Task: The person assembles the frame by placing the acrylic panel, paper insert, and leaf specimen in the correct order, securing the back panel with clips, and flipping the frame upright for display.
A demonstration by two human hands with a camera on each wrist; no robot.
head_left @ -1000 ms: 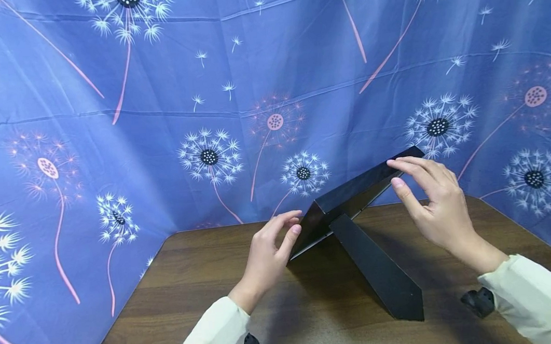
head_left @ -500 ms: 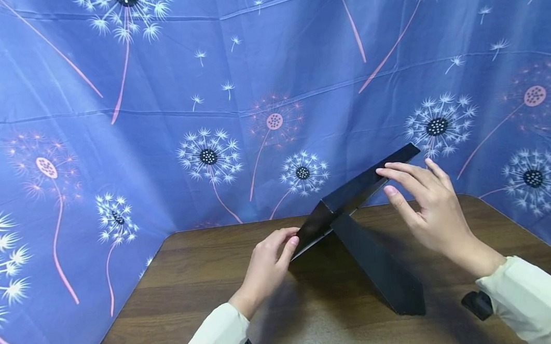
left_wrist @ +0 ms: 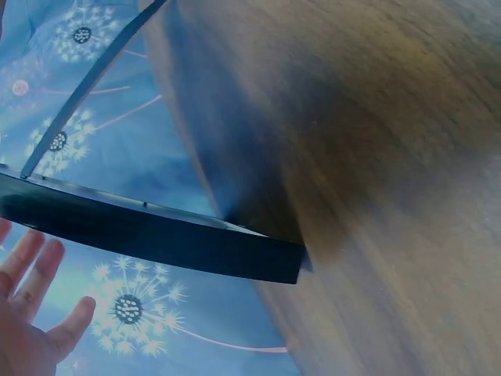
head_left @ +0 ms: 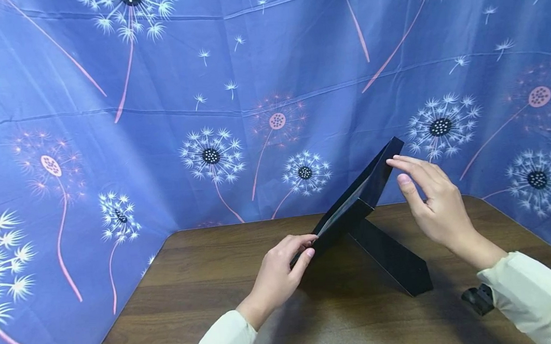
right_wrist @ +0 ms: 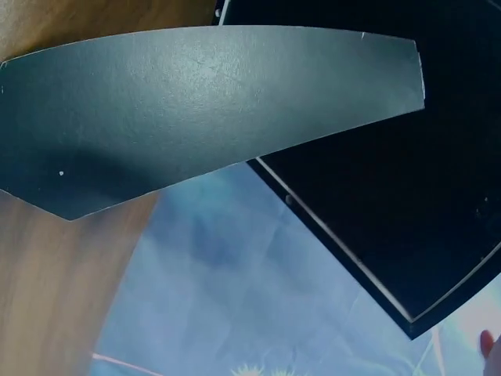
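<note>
A black picture frame [head_left: 350,218] leans on its long back strut [head_left: 392,259] on the table, its tilted glass showing as a thin pale strip. My left hand [head_left: 277,273] is at the frame's lower left side, fingertips right at the side wall. In the left wrist view the fingers of that left hand [left_wrist: 31,305] are mostly straight, the thumb spread away. At the upper right edge, my right hand [head_left: 438,207] touches the frame with extended fingertips, thumb apart. The right wrist view shows the strut [right_wrist: 211,102] close up and the frame's dark back [right_wrist: 376,204].
The brown wooden table [head_left: 184,301] carries the frame. Behind it and along both sides hangs a blue curtain [head_left: 237,158] printed with dandelions. A black wrist device [head_left: 479,299] hangs below the right sleeve.
The frame has swung round and tilted, so its front strip now shows. The strut's foot has shifted slightly up and right. Both hands have stayed at the frame, the left moving slightly right.
</note>
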